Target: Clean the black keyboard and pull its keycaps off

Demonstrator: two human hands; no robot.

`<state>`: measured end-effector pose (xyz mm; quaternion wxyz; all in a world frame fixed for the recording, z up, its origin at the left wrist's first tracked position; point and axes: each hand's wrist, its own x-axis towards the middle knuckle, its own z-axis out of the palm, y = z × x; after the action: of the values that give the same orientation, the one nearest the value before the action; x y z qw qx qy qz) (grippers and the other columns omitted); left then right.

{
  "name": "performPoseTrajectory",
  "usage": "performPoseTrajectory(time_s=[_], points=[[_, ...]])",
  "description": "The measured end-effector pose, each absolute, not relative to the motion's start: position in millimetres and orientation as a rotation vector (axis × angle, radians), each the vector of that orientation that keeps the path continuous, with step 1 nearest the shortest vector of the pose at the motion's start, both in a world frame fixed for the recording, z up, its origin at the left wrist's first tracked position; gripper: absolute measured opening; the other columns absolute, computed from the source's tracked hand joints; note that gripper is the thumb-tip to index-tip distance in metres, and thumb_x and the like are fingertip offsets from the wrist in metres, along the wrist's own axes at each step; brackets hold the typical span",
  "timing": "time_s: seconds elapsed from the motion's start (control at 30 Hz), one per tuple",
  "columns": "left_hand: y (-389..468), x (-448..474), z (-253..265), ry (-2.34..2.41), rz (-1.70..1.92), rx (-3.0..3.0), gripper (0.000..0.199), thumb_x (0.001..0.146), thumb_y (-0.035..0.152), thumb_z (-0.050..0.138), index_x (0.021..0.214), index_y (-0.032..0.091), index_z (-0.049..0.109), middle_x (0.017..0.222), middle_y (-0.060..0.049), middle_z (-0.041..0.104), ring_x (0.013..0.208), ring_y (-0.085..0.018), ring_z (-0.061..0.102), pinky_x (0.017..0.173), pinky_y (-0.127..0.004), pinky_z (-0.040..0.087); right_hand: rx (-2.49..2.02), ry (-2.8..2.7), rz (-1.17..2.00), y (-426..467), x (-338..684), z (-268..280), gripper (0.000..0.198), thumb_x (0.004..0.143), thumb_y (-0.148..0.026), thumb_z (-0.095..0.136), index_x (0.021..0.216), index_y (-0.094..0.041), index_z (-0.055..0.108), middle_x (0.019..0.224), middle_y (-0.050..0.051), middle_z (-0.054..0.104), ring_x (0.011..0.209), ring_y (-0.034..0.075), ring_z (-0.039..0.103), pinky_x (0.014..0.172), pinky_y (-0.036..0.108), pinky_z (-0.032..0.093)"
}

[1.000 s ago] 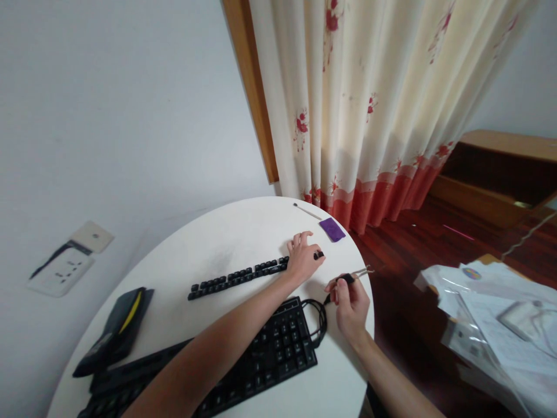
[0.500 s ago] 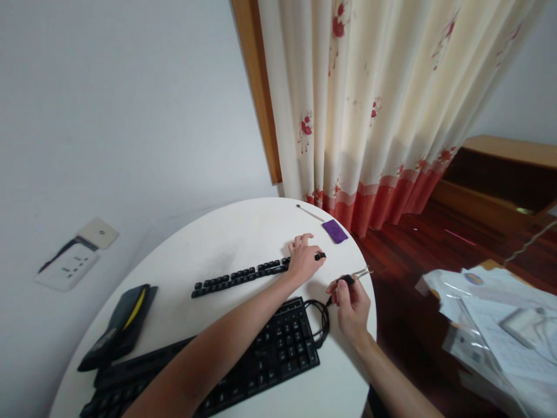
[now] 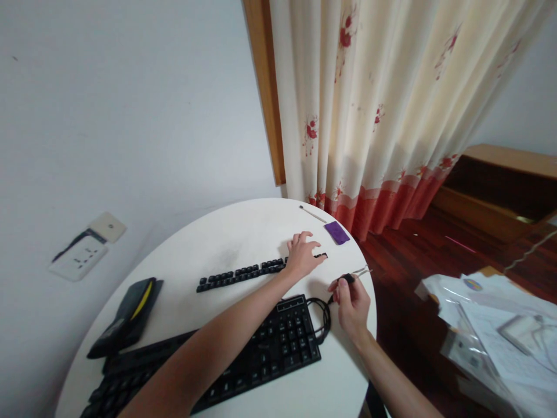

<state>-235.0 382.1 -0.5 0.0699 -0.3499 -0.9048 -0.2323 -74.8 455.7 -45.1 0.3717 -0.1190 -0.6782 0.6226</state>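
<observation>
My left hand [image 3: 301, 253] reaches over the right end of two rows of loose black keycaps [image 3: 241, 273]. Its fingers are spread, with the thumb beside the end keycap [image 3: 322, 255]. Near the table's right edge, my right hand [image 3: 354, 305] is closed around a wire keycap puller [image 3: 361, 271]; its metal wire ends stick out to the upper right, and a black part shows by the thumb. A black keyboard [image 3: 278, 354] lies below, partly hidden under my left forearm. Its coiled cable [image 3: 325, 319] lies close to my right hand.
On the white round table [image 3: 256, 217] lie a small brush [image 3: 312, 214], a purple cloth [image 3: 336, 233] and a black and yellow device [image 3: 128, 316]. A wall and curtain [image 3: 348, 116] stand behind. Plastic-covered papers [image 3: 491, 313] lie to the right.
My left hand has let go of a keycap at the right end of the row, and its thumb and fingers have parted. My right hand stays nearly still. The view has shifted slightly.
</observation>
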Motion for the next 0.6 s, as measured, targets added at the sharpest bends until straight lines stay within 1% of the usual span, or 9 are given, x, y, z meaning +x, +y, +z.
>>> performPoseTrajectory(time_s=[0.03,0.13,0.23,0.3,0.37,0.43,0.53,0.6], points=[[375,-236,7,-2.704,-0.708,-1.031,0.03,0.077,0.044,0.077,0.102,0.028,0.076,0.131,-0.006,0.054,0.121,-0.03,0.043,0.098,-0.047,0.036,-0.304,-1.734,1.599,456,-75,-46,0.033,0.098,-0.042,0.049,0.078,-0.018,0.059,0.065,0.0,0.058,0.052,0.012,0.048,0.051,0.026,0.041],[337,-238,35,-2.654,-0.705,-1.001,0.022,0.086,0.041,0.067,0.103,0.028,0.075,0.128,-0.005,0.058,0.118,-0.027,0.047,0.099,-0.045,0.037,-0.302,-1.72,1.603,456,-74,-47,0.033,0.098,-0.042,0.05,0.078,-0.018,0.06,0.065,0.0,0.058,0.053,0.012,0.049,0.051,0.026,0.04],[268,-238,58,-2.633,-0.686,-0.934,0.02,0.091,0.037,0.06,0.103,0.029,0.073,0.124,-0.003,0.061,0.115,-0.025,0.051,0.101,-0.046,0.039,-0.305,-1.711,1.597,457,-73,-47,0.032,0.097,-0.041,0.052,0.078,-0.017,0.061,0.066,0.0,0.059,0.053,0.012,0.049,0.051,0.026,0.04],[210,-233,66,-2.638,-0.717,-0.883,0.021,0.093,0.036,0.055,0.103,0.027,0.071,0.118,-0.003,0.065,0.112,-0.023,0.055,0.103,-0.043,0.041,-0.307,-1.692,1.602,456,-72,-46,0.031,0.097,-0.041,0.053,0.079,-0.017,0.061,0.067,0.001,0.06,0.053,0.012,0.05,0.051,0.027,0.04],[150,-222,65,-2.663,-0.769,-0.852,0.024,0.094,0.037,0.051,0.102,0.025,0.07,0.111,-0.004,0.068,0.108,-0.021,0.059,0.103,-0.039,0.044,-0.304,-1.674,1.615,456,-71,-45,0.03,0.096,-0.041,0.054,0.08,-0.017,0.061,0.069,0.002,0.062,0.053,0.012,0.05,0.05,0.027,0.04],[94,-204,58,-2.699,-0.802,-0.75,0.026,0.094,0.041,0.05,0.102,0.025,0.069,0.109,-0.004,0.069,0.107,-0.022,0.061,0.103,-0.038,0.046,-0.295,-1.671,1.616,454,-70,-42,0.029,0.096,-0.04,0.055,0.08,-0.017,0.06,0.071,0.003,0.063,0.053,0.012,0.05,0.05,0.027,0.041],[29,-170,39,-2.75,-0.816,-0.511,0.032,0.094,0.047,0.047,0.106,0.026,0.068,0.116,-0.004,0.07,0.113,-0.024,0.061,0.107,-0.042,0.044,-0.282,-1.696,1.572,451,-68,-35,0.03,0.096,-0.041,0.055,0.079,-0.016,0.061,0.07,0.003,0.063,0.053,0.012,0.051,0.051,0.027,0.043],[0,-147,24,-2.76,-0.816,-0.401,0.038,0.094,0.05,0.047,0.108,0.023,0.069,0.118,-0.006,0.069,0.115,-0.025,0.062,0.107,-0.043,0.045,-0.267,-1.716,1.533,448,-67,-29,0.032,0.095,-0.042,0.056,0.079,-0.016,0.061,0.067,0.002,0.061,0.052,0.012,0.052,0.051,0.027,0.043]])
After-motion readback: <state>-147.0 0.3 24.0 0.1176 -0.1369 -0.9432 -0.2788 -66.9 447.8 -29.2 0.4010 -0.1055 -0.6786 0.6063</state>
